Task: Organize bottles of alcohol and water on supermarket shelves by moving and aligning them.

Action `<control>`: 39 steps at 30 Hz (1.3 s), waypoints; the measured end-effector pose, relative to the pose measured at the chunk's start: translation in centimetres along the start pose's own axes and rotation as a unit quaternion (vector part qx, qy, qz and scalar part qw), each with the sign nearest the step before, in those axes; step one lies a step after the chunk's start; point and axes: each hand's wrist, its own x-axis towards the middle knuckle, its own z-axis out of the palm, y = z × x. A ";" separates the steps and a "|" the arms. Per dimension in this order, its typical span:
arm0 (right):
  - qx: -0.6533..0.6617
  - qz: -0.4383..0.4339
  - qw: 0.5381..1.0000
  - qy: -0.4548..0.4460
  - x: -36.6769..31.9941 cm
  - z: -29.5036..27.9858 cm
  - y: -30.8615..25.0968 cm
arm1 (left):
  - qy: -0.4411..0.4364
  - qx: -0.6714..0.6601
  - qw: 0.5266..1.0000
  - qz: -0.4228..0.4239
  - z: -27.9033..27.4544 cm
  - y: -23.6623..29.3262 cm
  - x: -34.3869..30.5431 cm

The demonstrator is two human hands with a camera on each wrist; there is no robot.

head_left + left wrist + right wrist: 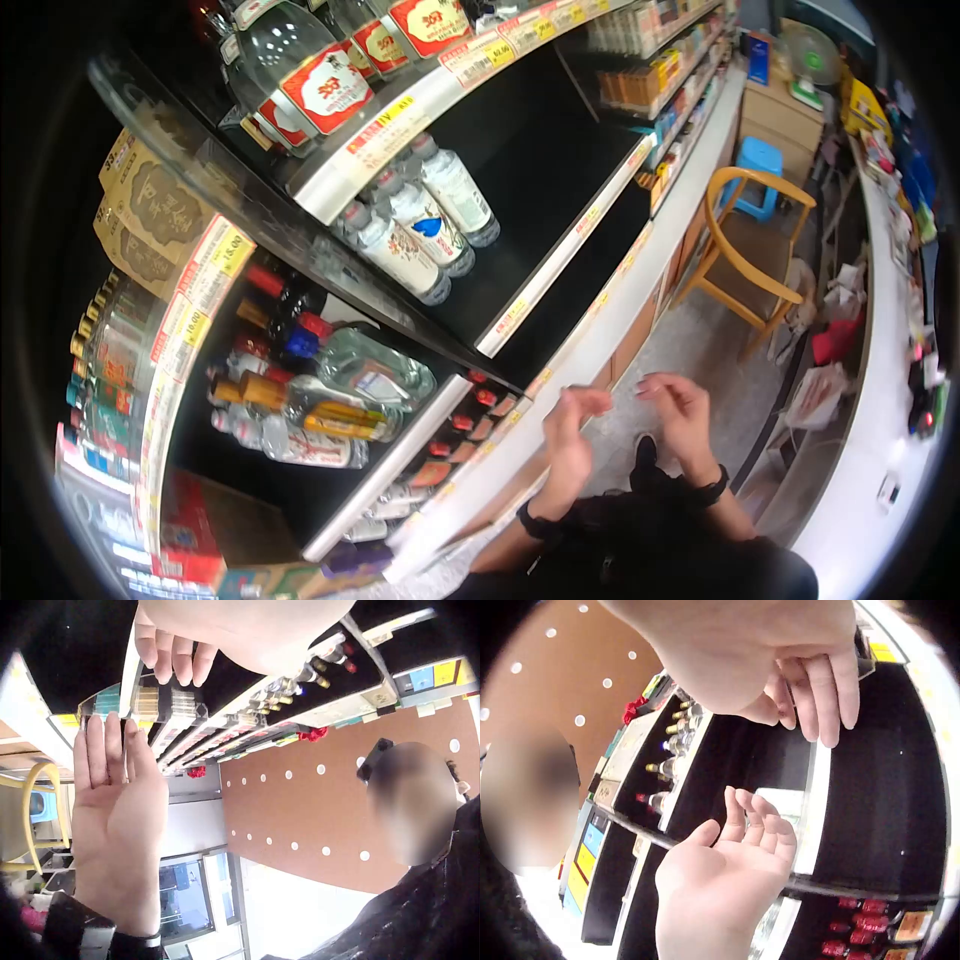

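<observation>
Both hands are raised in front of the body, apart from each other and with nothing in them. My left hand (570, 445) is near the white shelf ledge, its fingers relaxed and slightly bent. To its right, my right hand (684, 415) is over the aisle floor, with a dark band on the wrist. The right hand (120, 814) shows its palm and nearly straight fingers in the left wrist view. In the right wrist view, the left hand (727, 862) is palm up with loosely curved fingers. Nearest the hands are shelves with clear bottles (410, 225) standing in a row.
Bottles with red labels (328, 88) fill the upper shelf. More bottles (375, 370) lie on a lower shelf beside brown boxes (150, 205). Down the aisle are a wooden chair (750, 260) and a blue stool (757, 165). A white counter (870, 400) runs along the right.
</observation>
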 end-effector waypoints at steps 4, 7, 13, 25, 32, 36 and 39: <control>0.031 0.004 0.998 0.052 2.5 -6.3 0.1 | -0.067 -0.021 0.997 -0.015 5.1 -0.8 1.9; 0.033 -0.014 0.998 0.049 4.2 -9.6 -0.3 | -0.079 -0.034 0.996 -0.003 7.7 -1.6 3.0; 0.011 -0.001 0.999 0.048 9.1 -9.5 -1.2 | -0.015 -0.016 0.999 -0.042 8.2 -1.9 5.8; -0.134 -0.220 0.954 -0.156 23.5 5.3 -6.9 | 0.152 -0.004 0.980 0.129 2.7 2.0 14.8; -0.288 -0.288 0.880 -0.244 31.4 15.5 -6.6 | 0.173 0.067 0.971 0.154 -0.1 3.7 17.8; -0.299 -0.337 0.840 -0.302 33.6 19.6 -7.7 | 0.179 0.055 0.972 0.139 -0.6 4.3 18.3; -0.131 -0.230 0.894 -0.363 34.4 20.1 -7.0 | 0.180 0.045 0.969 0.162 -0.8 4.2 18.2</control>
